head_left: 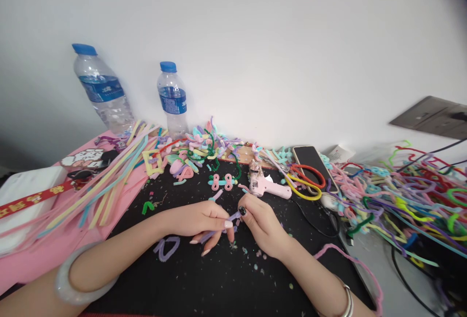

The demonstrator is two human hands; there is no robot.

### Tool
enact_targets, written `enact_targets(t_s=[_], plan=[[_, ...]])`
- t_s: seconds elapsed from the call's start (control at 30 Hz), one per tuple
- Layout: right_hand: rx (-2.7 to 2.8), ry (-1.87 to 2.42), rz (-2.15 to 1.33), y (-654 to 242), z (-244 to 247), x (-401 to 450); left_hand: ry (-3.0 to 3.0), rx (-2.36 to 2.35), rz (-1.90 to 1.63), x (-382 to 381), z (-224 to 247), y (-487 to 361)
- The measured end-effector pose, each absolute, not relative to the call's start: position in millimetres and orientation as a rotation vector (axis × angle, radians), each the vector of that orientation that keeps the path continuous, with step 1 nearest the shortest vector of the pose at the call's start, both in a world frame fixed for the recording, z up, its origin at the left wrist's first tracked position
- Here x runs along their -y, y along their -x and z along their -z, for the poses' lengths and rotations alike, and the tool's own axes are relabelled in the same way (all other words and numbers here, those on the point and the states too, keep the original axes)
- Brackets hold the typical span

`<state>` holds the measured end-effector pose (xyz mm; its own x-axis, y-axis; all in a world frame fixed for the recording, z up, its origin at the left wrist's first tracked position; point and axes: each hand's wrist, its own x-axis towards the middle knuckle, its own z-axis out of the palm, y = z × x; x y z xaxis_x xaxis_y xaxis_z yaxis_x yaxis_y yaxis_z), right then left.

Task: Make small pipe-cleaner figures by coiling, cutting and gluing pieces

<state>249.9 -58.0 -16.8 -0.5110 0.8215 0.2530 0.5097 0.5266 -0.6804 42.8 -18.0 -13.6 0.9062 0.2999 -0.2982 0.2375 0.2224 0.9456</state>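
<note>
Over the middle of the black mat, my left hand [209,220] pinches a purple fuzzy stem [207,237] between thumb and fingers. Close beside it on the right, my right hand [260,222] is closed on the same stem's upper end. A loop of purple fuzzy stem [169,249] lies on the mat below my left wrist. Beyond my hands sits a small pink and teal piece with looped ends [222,182]. A pink glue gun [270,188] lies behind my right hand.
Two plastic bottles [173,100] stand against the wall. Pink sheets [127,195] with long stems lie left. A phone [315,168], looped yellow and red stems [304,188] and a large tangle of colourful stems [412,200] are on the right. Cables run nearby.
</note>
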Motion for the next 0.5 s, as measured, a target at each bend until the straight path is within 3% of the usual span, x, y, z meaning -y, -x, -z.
enact_targets(t_s=[0.5], plan=[[2.226,1.09,-0.696,-249.8,16.4,57.8,-1.399,-0.495,-0.039,19.5,11.6,-44.0]])
